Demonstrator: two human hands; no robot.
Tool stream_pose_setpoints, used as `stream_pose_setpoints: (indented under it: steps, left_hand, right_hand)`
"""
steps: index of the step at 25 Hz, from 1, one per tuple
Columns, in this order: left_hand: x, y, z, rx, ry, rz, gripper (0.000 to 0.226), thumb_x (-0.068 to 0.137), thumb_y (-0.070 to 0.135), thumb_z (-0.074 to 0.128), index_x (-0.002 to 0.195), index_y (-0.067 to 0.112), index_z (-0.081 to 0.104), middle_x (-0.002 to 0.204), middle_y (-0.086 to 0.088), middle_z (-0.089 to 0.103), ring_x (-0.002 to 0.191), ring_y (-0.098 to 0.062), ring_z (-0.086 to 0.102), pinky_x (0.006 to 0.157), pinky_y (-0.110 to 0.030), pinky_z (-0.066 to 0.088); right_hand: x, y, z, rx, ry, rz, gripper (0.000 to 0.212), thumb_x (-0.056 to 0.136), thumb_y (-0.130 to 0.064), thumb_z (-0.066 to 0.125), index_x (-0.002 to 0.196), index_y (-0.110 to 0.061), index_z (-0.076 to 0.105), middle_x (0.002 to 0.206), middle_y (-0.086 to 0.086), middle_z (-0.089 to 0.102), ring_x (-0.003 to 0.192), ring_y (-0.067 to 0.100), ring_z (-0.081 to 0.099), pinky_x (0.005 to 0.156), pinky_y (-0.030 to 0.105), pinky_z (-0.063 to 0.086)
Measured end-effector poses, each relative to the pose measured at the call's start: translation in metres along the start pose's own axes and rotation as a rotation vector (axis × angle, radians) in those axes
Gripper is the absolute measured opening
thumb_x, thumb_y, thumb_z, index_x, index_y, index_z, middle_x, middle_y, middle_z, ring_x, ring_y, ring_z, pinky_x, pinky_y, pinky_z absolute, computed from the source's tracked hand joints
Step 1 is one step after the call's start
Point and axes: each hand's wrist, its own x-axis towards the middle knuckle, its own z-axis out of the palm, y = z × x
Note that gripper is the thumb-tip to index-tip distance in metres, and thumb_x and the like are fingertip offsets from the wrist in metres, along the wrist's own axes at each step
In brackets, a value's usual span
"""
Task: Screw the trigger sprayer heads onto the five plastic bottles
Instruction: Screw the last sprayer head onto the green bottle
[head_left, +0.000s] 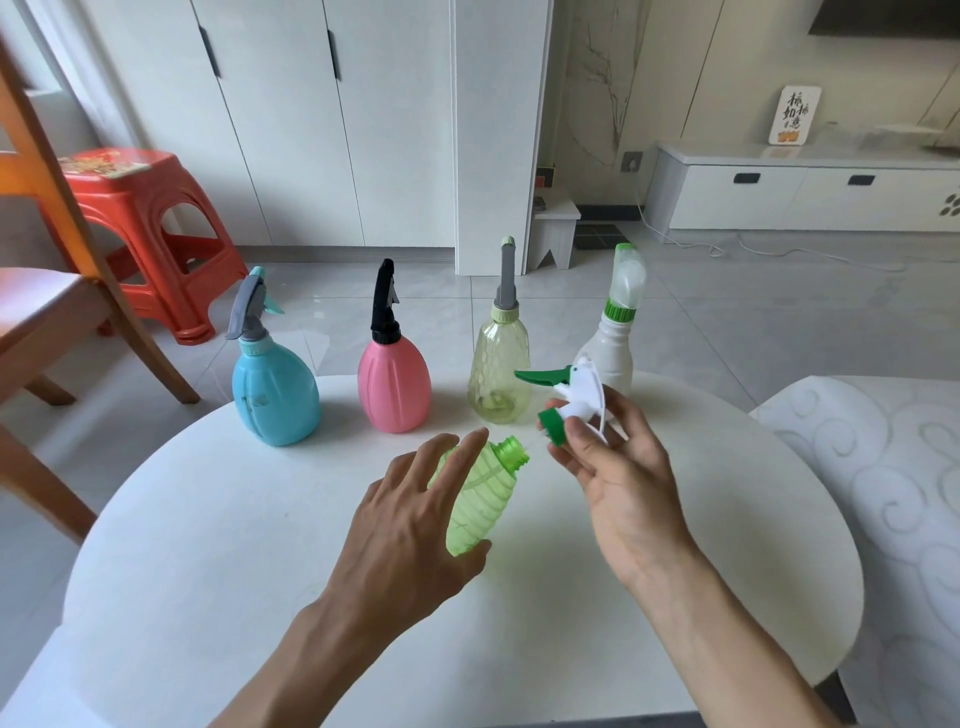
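Note:
My left hand (410, 519) grips a light green ribbed bottle (480, 499), tilted with its open threaded neck pointing up and to the right. My right hand (618, 473) holds a white trigger sprayer head (574, 397) with a green trigger and green screw collar, just right of and slightly above the neck, apart from it. At the table's far edge stand a blue bottle (275, 389), a pink bottle (394, 384), a clear yellowish bottle (500, 374) and a white bottle (608, 358), each with a sprayer head on top.
The round white table (260, 545) carries everything. A wooden chair (47, 312) and a red plastic stool (140, 218) stand on the floor to the left. A white patterned seat (893, 467) is at the right.

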Motion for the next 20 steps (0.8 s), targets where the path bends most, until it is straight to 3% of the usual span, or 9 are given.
stream_pose_setpoints:
  steps: [7, 14, 20]
  left_hand:
    - [-0.002, 0.001, -0.008, -0.055, 0.058, 0.017, 0.098, 0.065, 0.039, 0.085, 0.151, 0.021, 0.040, 0.139, -0.003, 0.055, 0.112, -0.029, 0.059, 0.083, -0.041, 0.055]
    - [-0.003, 0.002, -0.012, -0.135, 0.083, 0.046, 0.095, 0.064, 0.038, 0.084, 0.148, 0.022, 0.043, 0.138, 0.002, 0.055, 0.110, -0.022, 0.057, 0.088, -0.033, 0.052]
    - [-0.004, 0.004, -0.013, -0.191, 0.096, 0.017, 0.095, 0.063, 0.037, 0.084, 0.147, 0.022, 0.044, 0.138, 0.003, 0.056, 0.111, -0.020, 0.057, 0.089, -0.029, 0.048]
  right_hand:
    - [-0.005, 0.007, 0.009, -0.063, -0.195, 0.009, 0.048, 0.086, -0.006, 0.070, 0.132, -0.013, 0.059, 0.126, 0.017, 0.069, 0.121, 0.037, 0.063, 0.103, 0.046, 0.049]
    - [0.003, 0.000, -0.003, -0.130, -0.378, 0.032, 0.044, 0.090, -0.008, 0.064, 0.133, -0.012, 0.059, 0.121, 0.018, 0.070, 0.127, 0.047, 0.053, 0.112, 0.051, 0.039]
    - [0.003, 0.003, 0.004, -0.163, -0.378, 0.002, 0.034, 0.092, -0.013, 0.065, 0.124, -0.005, 0.064, 0.121, 0.019, 0.070, 0.118, 0.040, 0.062, 0.099, 0.041, 0.049]
